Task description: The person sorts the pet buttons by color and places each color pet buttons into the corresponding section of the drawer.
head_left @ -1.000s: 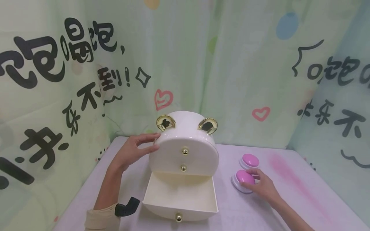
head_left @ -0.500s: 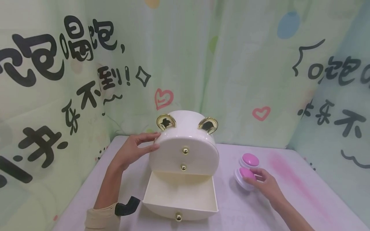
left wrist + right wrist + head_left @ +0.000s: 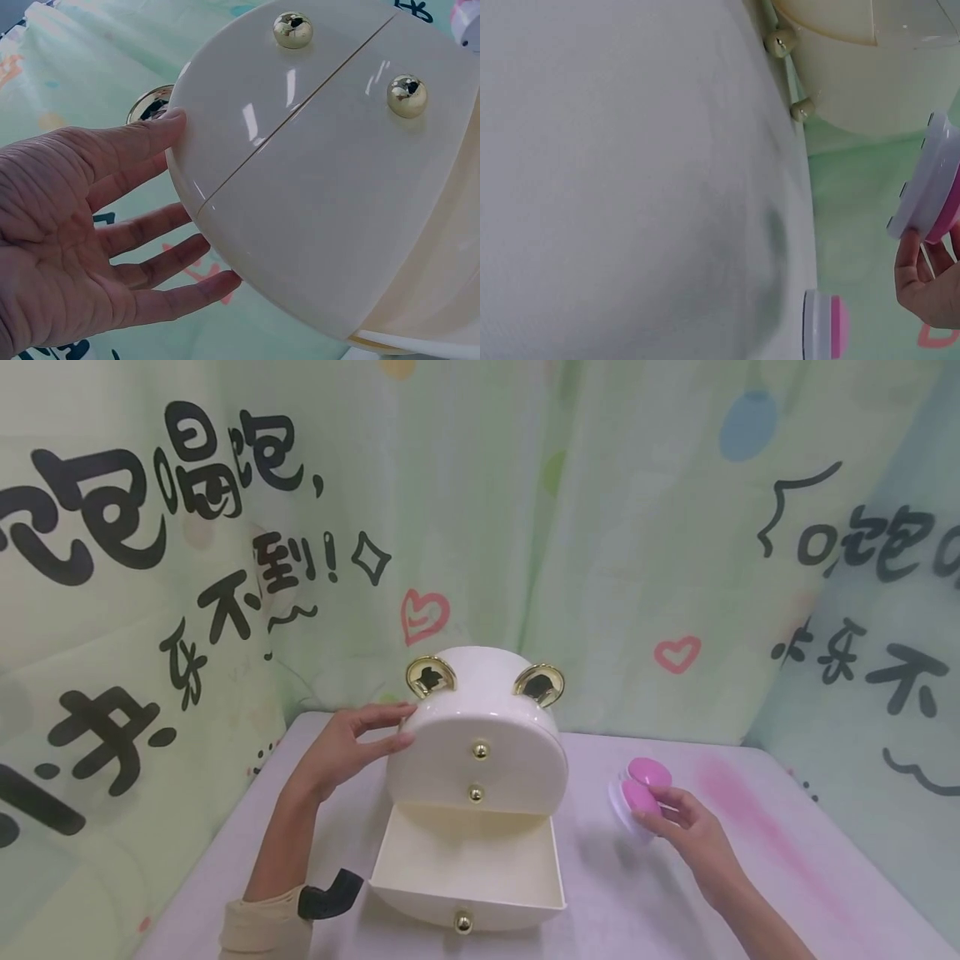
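A white, round-fronted storage box (image 3: 442, 768) with gold-rimmed ears stands on the table, its lowest drawer (image 3: 480, 852) pulled out and bare inside. My left hand (image 3: 337, 752) rests against the box's left side. In the left wrist view its thumb (image 3: 161, 135) touches the front edge and its fairly straight fingers spread along the side. My right hand (image 3: 693, 839) grips a round push button (image 3: 639, 797) with a pink top and white base, tilted and raised off the table. A matching push button (image 3: 823, 326) stands on the table behind it.
Gold knobs (image 3: 480, 751) stick out from the box's drawer fronts. A pale cloth covers the table (image 3: 750, 877), with a pink streak on its right side. Printed curtains (image 3: 600, 568) close in the back and both sides.
My right hand has lifted the nearer push button off the table, tilting it and moving it slightly back toward the other one. My left hand and the box have stayed put.
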Demonstrator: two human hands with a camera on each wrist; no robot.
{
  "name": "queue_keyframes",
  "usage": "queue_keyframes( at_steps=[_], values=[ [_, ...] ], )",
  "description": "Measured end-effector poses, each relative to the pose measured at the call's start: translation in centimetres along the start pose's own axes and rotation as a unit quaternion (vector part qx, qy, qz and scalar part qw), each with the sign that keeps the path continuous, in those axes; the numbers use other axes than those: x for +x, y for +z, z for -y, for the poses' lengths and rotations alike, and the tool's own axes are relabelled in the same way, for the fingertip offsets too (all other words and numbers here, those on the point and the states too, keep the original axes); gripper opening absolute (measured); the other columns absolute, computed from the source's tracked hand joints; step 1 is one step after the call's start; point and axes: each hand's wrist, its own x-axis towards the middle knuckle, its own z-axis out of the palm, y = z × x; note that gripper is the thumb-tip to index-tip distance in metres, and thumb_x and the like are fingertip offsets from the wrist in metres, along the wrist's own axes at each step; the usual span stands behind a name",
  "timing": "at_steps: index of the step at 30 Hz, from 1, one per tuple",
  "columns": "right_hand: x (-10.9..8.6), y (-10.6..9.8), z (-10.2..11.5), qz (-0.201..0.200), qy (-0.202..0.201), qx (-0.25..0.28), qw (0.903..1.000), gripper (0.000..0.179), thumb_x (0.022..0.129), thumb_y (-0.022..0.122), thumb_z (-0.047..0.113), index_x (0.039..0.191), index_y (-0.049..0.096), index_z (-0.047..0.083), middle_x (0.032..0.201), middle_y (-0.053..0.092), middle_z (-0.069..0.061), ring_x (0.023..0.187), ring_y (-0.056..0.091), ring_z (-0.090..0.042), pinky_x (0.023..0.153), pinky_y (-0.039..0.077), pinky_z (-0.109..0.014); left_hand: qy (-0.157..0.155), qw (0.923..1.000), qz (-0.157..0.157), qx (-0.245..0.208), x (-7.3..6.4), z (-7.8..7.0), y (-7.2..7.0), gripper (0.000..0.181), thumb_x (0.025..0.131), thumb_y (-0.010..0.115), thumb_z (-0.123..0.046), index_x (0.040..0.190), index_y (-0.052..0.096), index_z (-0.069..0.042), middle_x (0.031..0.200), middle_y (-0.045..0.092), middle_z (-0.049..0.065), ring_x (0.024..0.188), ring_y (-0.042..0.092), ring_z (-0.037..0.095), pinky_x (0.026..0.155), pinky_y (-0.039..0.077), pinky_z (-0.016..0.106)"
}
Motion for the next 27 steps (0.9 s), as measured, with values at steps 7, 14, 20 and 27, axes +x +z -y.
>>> queue_keyframes(
  at_steps=[7,14,20,27],
  values=[
    [-1.0,0.6,1.3,-0.026,-0.073,-0.024,0.9967,0.060,0.091,0.079,0.026,0.140,0.053,0.003,0.137,0.056,-0.007,0.102,0.056,0.011,0.082,0.053,-0.018,-0.004,1.0000,0.001,-0.005,-0.1,0.0,-0.1,0.049,0.090,0.080,-0.024,0.137,0.067,-0.013,0.145,0.060,0.006,0.142,0.046,0.034,0.111,0.039,0.062],
    [-1.4,1.5,1.9,-0.044,-0.115,-0.080,0.9892,0.062,0.085,0.085,0.024,0.137,0.056,0.006,0.140,0.056,-0.019,0.097,0.054,0.010,0.074,0.057,-0.022,0.000,0.9999,0.004,-0.011,0.0,0.0,-0.1,0.049,0.090,0.079,-0.022,0.137,0.067,-0.012,0.146,0.060,0.006,0.143,0.046,0.034,0.111,0.039,0.061],
    [-1.8,1.8,2.4,-0.041,-0.123,-0.087,0.9877,0.062,0.085,0.086,0.025,0.136,0.057,0.006,0.139,0.059,-0.020,0.101,0.052,0.010,0.076,0.056,-0.022,-0.002,0.9999,0.005,-0.012,0.0,0.1,0.0,0.049,0.090,0.080,-0.022,0.136,0.067,-0.013,0.145,0.060,0.005,0.142,0.046,0.033,0.112,0.039,0.061],
    [-2.4,2.3,3.1,-0.037,-0.145,-0.073,0.9860,0.058,0.084,0.086,0.022,0.133,0.059,0.007,0.134,0.061,-0.018,0.094,0.062,-0.001,0.072,0.058,-0.026,-0.002,0.9999,0.003,-0.013,0.0,0.1,0.0,0.048,0.090,0.080,-0.022,0.136,0.068,-0.013,0.145,0.061,0.005,0.142,0.046,0.032,0.111,0.040,0.059]
  ],
)
